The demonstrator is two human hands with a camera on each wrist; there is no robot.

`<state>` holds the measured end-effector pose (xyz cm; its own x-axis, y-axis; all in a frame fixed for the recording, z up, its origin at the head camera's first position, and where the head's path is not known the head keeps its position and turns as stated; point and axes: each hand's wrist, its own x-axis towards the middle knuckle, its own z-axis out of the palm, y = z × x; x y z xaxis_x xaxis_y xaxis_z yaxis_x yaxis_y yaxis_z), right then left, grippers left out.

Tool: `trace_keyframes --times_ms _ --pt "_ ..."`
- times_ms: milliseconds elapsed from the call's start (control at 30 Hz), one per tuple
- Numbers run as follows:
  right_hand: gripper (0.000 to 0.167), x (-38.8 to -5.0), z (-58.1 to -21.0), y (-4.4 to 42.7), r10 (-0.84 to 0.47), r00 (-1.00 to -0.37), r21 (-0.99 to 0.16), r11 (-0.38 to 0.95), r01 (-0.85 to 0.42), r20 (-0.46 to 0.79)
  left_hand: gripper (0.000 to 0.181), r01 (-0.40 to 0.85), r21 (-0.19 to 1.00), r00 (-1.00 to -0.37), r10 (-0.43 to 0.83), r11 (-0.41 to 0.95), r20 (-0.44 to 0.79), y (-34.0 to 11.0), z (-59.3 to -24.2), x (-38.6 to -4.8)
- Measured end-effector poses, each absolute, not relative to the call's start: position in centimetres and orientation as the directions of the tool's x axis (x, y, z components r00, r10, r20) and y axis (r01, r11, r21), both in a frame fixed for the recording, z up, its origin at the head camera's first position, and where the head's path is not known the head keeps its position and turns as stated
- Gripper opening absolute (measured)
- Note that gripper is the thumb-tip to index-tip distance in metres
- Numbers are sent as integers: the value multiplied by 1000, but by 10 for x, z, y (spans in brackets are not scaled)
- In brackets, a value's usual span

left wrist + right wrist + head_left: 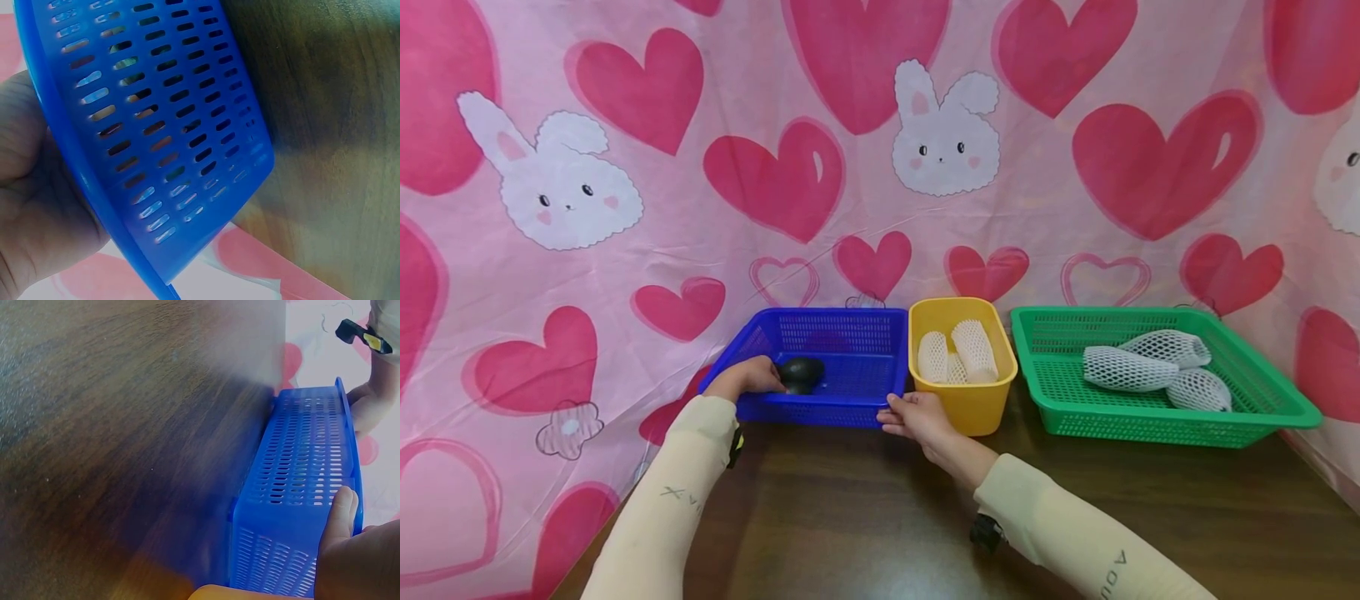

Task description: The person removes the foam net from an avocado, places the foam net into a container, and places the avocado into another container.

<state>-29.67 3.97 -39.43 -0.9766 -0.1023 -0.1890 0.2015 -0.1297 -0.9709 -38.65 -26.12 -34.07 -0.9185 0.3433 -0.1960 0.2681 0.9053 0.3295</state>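
Observation:
My left hand (751, 377) reaches over the near left rim of the blue basket (865, 367). Its fingertips are beside two dark, rounded fruits (802, 369) that look like avocados; whether they grip one is hidden. In the left wrist view, the slotted basket wall (169, 106) covers the fingers of that hand (37, 200). At the basket's near right corner, my right hand (921, 421) holds the rim. The right wrist view shows a digit of the right hand (356, 550) lying along the outer wall, with the rim within its grasp.
A yellow bin (973, 408) with several white foam net sleeves (976, 350) stands right of the blue basket, close to my right hand. Farther right, a green basket (1150, 425) holds net-wrapped items (1127, 369). Everything stands on a brown wooden table (850, 508) before a heart-patterned cloth (865, 208).

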Motion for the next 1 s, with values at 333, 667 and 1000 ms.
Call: trace_keyframes --times_ms 333,667,1000 --pt "25 -293 -392 41 -112 -977 -974 -117 197 -184 24 243 360 -921 331 900 -206 -261 -336 -384" --pt "27 -286 -389 51 -144 -979 -985 -63 158 -148 25 285 421 -922 366 861 -125 -255 -327 -376" --pt "26 -271 -373 75 -174 -975 -990 -14 143 -138 48 320 430 -918 388 844 -78 -246 -318 -363"
